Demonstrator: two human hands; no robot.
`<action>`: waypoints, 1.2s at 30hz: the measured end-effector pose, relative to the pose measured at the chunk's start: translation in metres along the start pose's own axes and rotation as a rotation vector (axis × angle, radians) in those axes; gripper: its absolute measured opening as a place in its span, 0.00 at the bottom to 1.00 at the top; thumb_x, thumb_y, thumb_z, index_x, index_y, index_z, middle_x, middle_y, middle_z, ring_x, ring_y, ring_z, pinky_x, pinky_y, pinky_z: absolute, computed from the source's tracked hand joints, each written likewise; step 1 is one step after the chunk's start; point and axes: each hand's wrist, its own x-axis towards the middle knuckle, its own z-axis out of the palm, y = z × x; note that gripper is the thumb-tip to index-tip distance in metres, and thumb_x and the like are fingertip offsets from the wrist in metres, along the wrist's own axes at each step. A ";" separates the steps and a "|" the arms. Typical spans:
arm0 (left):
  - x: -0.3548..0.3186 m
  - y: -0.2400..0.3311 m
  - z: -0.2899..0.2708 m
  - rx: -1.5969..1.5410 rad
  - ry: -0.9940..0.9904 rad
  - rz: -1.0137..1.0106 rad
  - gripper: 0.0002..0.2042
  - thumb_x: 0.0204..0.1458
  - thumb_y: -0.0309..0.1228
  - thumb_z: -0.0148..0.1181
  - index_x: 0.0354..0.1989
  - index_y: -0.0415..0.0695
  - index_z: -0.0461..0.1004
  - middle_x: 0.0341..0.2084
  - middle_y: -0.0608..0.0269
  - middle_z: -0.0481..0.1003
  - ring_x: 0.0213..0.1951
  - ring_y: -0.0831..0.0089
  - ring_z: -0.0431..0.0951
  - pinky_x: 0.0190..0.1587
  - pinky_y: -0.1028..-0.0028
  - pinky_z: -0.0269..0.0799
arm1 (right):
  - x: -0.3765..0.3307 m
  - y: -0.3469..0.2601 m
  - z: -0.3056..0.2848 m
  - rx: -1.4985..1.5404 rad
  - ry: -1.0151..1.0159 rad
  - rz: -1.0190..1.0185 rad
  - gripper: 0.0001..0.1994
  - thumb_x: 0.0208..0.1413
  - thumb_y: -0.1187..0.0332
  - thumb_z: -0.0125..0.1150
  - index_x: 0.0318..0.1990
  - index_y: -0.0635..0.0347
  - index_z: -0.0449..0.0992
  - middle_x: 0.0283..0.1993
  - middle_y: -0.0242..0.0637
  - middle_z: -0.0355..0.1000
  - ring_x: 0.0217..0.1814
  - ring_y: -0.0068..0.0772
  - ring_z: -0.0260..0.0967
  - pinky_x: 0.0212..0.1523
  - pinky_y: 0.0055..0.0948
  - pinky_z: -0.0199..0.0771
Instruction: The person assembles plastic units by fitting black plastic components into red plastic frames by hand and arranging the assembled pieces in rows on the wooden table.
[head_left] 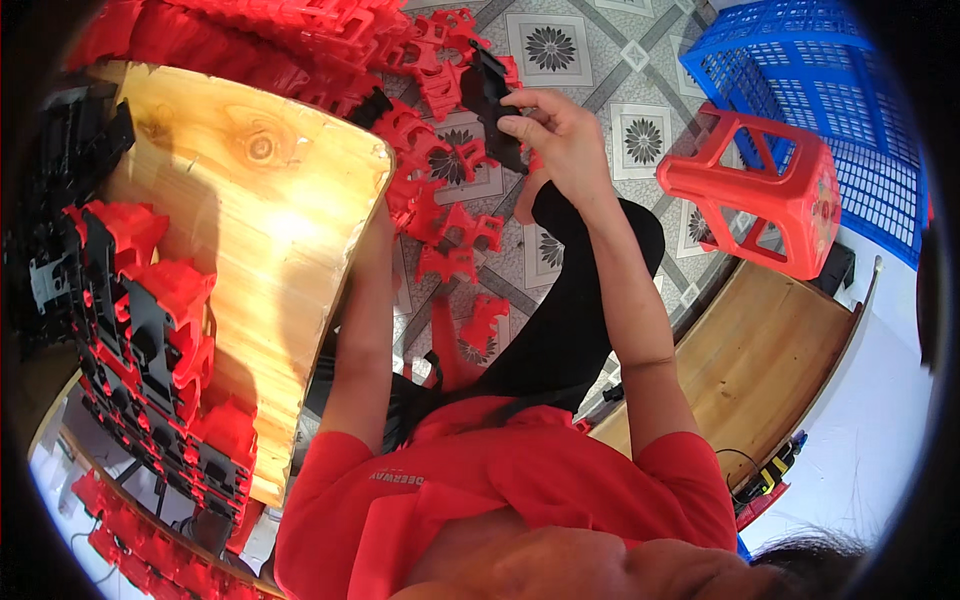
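My right hand (pixel 558 138) is raised over the floor, thumb and fingers pinching a long black plastic part (pixel 490 105) with a notched edge. Beneath and beside that part lie many loose red plastic parts (pixel 462 240) of irregular, cut-out shape. My left forearm (pixel 365 330) reaches forward along the edge of a wooden tabletop (pixel 270 200). The tabletop hides my left hand, so its fingers and anything in them do not show. On the table's left side stand rows of red parts joined with black ones (pixel 165 330).
A large heap of red parts (pixel 270 50) lies beyond the table. More black parts (pixel 60 180) crowd its far left. To the right, a red plastic stool (pixel 770 190) lies tipped beside a blue plastic crate (pixel 800 60). Nearer is a low wooden board (pixel 765 350).
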 end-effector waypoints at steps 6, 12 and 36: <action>-0.166 0.038 0.086 -0.463 -0.530 -0.420 0.37 0.50 0.45 0.65 0.66 0.46 0.55 0.64 0.54 0.60 0.63 0.56 0.62 0.65 0.55 0.57 | -0.018 0.006 -0.032 -0.067 0.086 -0.166 0.12 0.47 0.72 0.66 0.41 0.61 0.79 0.37 0.38 0.73 0.37 0.30 0.72 0.37 0.28 0.71; -0.256 0.093 0.126 -0.630 -0.804 -0.276 0.42 0.48 0.54 0.64 0.68 0.52 0.52 0.61 0.56 0.62 0.63 0.59 0.64 0.64 0.53 0.60 | -0.108 -0.052 -0.050 -0.244 0.079 -0.489 0.10 0.44 0.75 0.66 0.37 0.64 0.79 0.39 0.39 0.74 0.42 0.35 0.74 0.42 0.32 0.75; -0.356 0.185 0.112 -0.365 -0.631 0.216 0.38 0.59 0.32 0.52 0.72 0.56 0.34 0.66 0.56 0.54 0.64 0.61 0.61 0.63 0.58 0.62 | -0.179 -0.122 0.007 -0.411 -0.067 -1.022 0.20 0.44 0.70 0.70 0.46 0.64 0.75 0.41 0.41 0.74 0.40 0.39 0.74 0.40 0.28 0.74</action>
